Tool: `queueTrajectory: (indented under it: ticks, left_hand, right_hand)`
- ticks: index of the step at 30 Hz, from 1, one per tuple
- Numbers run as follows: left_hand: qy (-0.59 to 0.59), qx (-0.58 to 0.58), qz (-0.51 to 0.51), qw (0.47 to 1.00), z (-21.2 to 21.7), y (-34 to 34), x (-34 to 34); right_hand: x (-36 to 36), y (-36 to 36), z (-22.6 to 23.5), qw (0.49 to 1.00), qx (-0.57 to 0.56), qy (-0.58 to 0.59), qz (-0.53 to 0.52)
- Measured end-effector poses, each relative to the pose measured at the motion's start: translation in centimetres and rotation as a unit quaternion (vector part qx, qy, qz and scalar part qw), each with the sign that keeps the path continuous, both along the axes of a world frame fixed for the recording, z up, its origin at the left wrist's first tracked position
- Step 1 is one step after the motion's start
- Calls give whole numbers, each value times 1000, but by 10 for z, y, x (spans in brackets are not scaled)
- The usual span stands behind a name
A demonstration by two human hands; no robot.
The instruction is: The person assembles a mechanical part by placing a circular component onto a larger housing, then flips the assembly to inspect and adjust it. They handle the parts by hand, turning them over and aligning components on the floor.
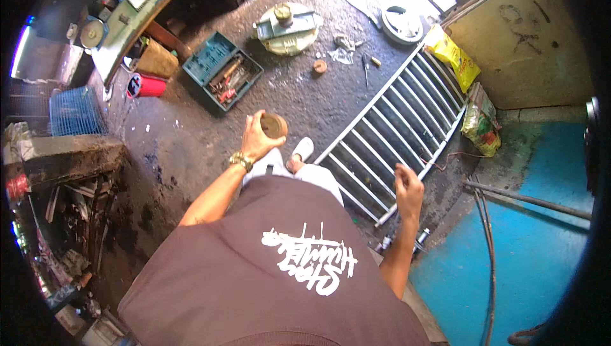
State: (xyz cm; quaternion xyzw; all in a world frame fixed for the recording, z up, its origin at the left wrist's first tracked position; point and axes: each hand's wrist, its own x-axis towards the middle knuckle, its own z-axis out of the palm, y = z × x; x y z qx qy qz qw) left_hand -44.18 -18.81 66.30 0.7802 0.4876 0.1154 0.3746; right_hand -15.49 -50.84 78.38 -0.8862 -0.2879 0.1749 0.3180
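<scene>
Container (273, 126), round and shallow, held in left hand (256, 141), below and somewhat right of the open toolbox (213, 58). Pinched between fingers curved along the left side and thumb set against the lower edge, open face turned upward. Right hand (409, 190) well apart from the container, lower and much farther right of the toolbox; fingers bent in toward the thumb, no object visible there, though cannot tell whether pinching something small.

Container brown to tan, with a paler rim circling a darker, dull interior; inside detail too small to make out. Cannot tell whether metal, wood or clay.

Toolbox of teal plastic, boxy, lid laid back, lower half crowded with hand tools (232, 78), some reddish. Above and right of the toolbox, a pale round tub (289, 45) under a grey tray (304, 22) and a short cylindrical tin (284, 14). Directly right of the toolbox, a small brown round piece (319, 66) on the rough, stained, dark floor (191, 148). Lower right of the toolbox, a grille (394, 133) of straight, parallel, light metal bars. Just left of the toolbox, a bright red cylindrical can (147, 85). Far right of the toolbox, a crinkled yellow plastic bag (455, 59).
</scene>
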Motion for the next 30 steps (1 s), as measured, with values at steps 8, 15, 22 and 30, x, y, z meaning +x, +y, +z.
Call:
queueTrajectory:
  ticks: [8, 15, 22, 30]
  left_hand:
    - [47, -27, 61, 997, -54, 83, 144]
    - [113, -86, 96, 985, -169, 169, 303]
    - [216, -185, 169, 944, -324, 231, 437]
    - [193, -134, 245, 940, -597, 259, 526]
  right_hand:
    - [173, 142, 22, 997, -15, -28, 73]
    - [277, 235, -72, 992, -23, 122, -10]
    - [332, 324, -288, 934, -76, 348, 21]
    - [352, 397, -601, 893, -180, 411, 37]
